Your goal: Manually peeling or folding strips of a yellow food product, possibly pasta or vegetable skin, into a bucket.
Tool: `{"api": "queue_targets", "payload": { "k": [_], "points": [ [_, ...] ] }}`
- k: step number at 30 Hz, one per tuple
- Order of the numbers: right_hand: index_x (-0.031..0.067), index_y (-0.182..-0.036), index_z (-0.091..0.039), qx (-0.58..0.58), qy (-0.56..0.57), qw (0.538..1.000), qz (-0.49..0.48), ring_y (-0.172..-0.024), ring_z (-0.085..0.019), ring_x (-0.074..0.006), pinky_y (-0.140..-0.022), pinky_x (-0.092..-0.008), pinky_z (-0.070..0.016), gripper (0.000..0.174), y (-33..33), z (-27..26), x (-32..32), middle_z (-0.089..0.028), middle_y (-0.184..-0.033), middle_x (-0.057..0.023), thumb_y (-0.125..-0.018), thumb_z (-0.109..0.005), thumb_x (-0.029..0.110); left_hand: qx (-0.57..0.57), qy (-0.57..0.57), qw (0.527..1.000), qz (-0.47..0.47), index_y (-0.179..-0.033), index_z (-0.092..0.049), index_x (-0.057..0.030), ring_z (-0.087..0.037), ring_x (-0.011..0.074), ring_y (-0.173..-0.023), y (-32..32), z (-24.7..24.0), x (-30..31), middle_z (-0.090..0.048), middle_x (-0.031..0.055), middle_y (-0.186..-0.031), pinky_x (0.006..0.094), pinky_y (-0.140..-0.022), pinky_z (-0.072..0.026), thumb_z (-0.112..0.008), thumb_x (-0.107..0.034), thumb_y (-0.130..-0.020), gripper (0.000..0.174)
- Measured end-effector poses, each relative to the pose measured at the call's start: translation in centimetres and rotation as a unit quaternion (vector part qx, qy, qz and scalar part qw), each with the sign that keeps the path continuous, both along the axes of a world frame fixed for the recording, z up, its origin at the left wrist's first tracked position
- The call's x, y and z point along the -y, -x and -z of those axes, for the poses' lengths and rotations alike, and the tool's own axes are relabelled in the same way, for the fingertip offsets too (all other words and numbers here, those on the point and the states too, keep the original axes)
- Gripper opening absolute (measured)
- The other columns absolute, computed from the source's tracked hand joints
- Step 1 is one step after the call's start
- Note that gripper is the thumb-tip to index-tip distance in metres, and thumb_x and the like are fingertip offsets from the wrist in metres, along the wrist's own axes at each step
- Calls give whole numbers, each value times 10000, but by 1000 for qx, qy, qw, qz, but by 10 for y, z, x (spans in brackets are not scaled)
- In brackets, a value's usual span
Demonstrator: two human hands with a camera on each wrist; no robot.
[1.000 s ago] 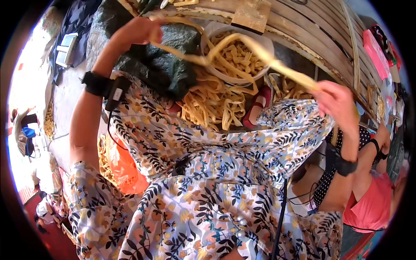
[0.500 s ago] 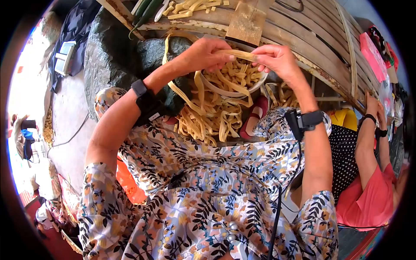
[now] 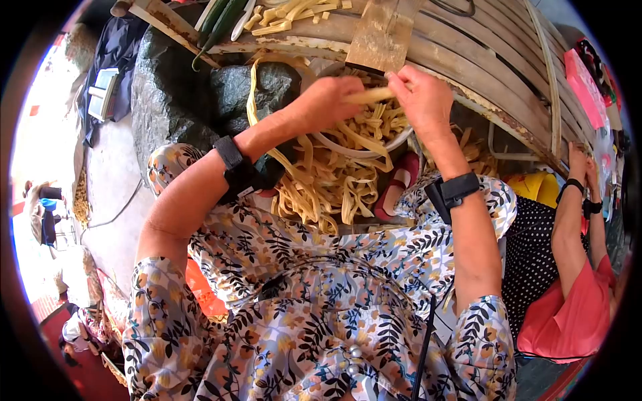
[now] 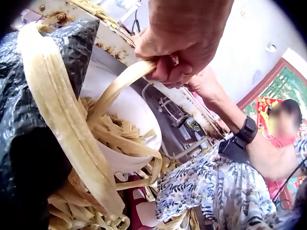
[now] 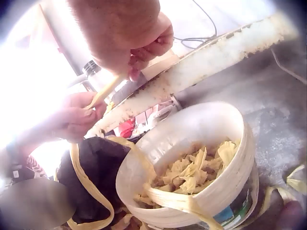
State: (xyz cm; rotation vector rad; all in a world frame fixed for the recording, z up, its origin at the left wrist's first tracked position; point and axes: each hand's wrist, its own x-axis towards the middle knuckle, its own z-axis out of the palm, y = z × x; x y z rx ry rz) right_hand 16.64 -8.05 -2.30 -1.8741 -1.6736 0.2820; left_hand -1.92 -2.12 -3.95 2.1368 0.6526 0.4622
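Note:
Over the white bucket (image 5: pixel 225 120), my left hand (image 3: pixel 328 103) and right hand (image 3: pixel 428 103) hold a long, flat, pale yellow strip (image 3: pixel 369 95), with a short length of it stretched between them. The left fingers curl round it, and the right hand pinches its end. In the left wrist view, a length of strip (image 4: pixel 120 86) runs from the hand down to the bucket. Short yellow pieces (image 5: pixel 192 172) lie inside the bucket. More long strips (image 3: pixel 321 190) are heaped on the floor below, between the person's feet.
A slatted wooden bench (image 3: pixel 481 50) with a rusty edge stands ahead, bearing a wooden board (image 3: pixel 381 40), long green vegetables (image 3: pixel 224 27) and yellow pieces (image 3: pixel 294 13). Dark plastic sheeting (image 3: pixel 154 100) covers something at left. Another person (image 3: pixel 568 294) sits at right.
My hands were wide apart with the strip stretched between them, then came together above the bucket. Since then, the left hand has turned and dipped slightly, and the strip between them has tilted.

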Motion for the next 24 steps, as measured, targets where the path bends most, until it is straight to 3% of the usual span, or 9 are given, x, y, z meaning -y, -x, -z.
{"api": "queue_targets", "payload": {
  "k": [3, 7, 9, 12, 14, 17, 20, 21, 24],
  "points": [
    [70, -684, -595, 95, 62, 992, -49, -584, -554, -312, -520, -375, -423, 196, -2, 8, 11, -575, -618, -120, -758, -620, 250, -69, -9, 996, 55, -892, -501, -32, -499, 315, -609, 4, -11, 14, -515, 170, -662, 351, -545, -409, -543, -129, -811, 133],
    [71, -685, -609, 138, 137, 973, -126, -654, -574, -318, -580, -386, -446, 111, -8, 30, 27, -590, -670, -132, -732, -620, 171, -92, -187, 975, 81, -979, -536, -45, -560, 293, -671, 2, -8, 13, -560, 144, -744, 347, -569, -432, -534, -90, -813, 172],
    [60, -740, -646, 102, 215, 957, -169, -636, -599, -247, -594, -323, -463, 99, -15, 27, 30, -623, -686, -101, -740, -623, 157, -33, -132, 983, 126, -997, -552, -52, -576, 261, -694, 3, 2, -1, -577, 128, -794, 319, -598, -446, -534, -84, -819, 182],
    [50, -842, -679, -351, 327, 814, -328, -600, -552, -107, -551, -252, -433, 160, -17, 2, 30, -622, -679, -9, -755, -655, 181, -32, 155, 972, 175, -984, -580, -36, -587, 147, -778, 2, -14, -12, -612, 59, -864, 262, -696, -452, -538, -124, -847, 167],
    [6, -893, -653, -408, 275, 805, -333, -638, -543, -62, -597, -210, -429, 358, -15, -23, 33, -601, -672, 19, -757, -668, 337, 30, 385, 905, 178, -995, -584, -37, -574, 101, -824, -5, -27, -9, -618, 29, -867, 239, -731, -445, -536, -158, -857, 190],
    [9, -984, -624, -497, 201, 795, -284, -619, -524, -67, -602, -184, -405, 447, -19, -34, 32, -488, -596, 46, -766, -650, 398, 83, 374, 917, 115, -992, -586, -35, -487, 34, -722, -14, -32, -7, -588, -25, -825, 178, -618, -383, -491, -162, -888, 190],
    [15, -998, -621, -445, 53, 859, -247, -609, -528, -78, -612, -171, -403, 478, -4, -36, 28, -507, -638, 35, -763, -641, 431, 142, 425, 890, 87, -980, -574, -49, -412, 13, -574, -26, -30, -8, -551, -37, -748, 168, -526, -332, -466, -180, -904, 186],
    [3, -1011, -613, -468, 63, 840, -269, -664, -576, -100, -656, -186, -441, 397, -9, -39, 25, -607, -782, -21, -785, -648, 327, 166, 455, 868, 112, -992, -567, -59, -417, 11, -560, -27, -29, -10, -538, -44, -737, 164, -524, -342, -467, -191, -906, 186],
    [14, -983, -631, -417, 75, 878, -222, -760, -603, -83, -644, -196, -452, 275, -9, -44, 21, -639, -793, -25, -790, -658, 208, 161, 545, 814, 122, -1041, -529, -67, -338, 6, -432, -29, -28, -2, -503, -39, -670, 164, -445, -320, -499, -206, -897, 203]
  ]
}}
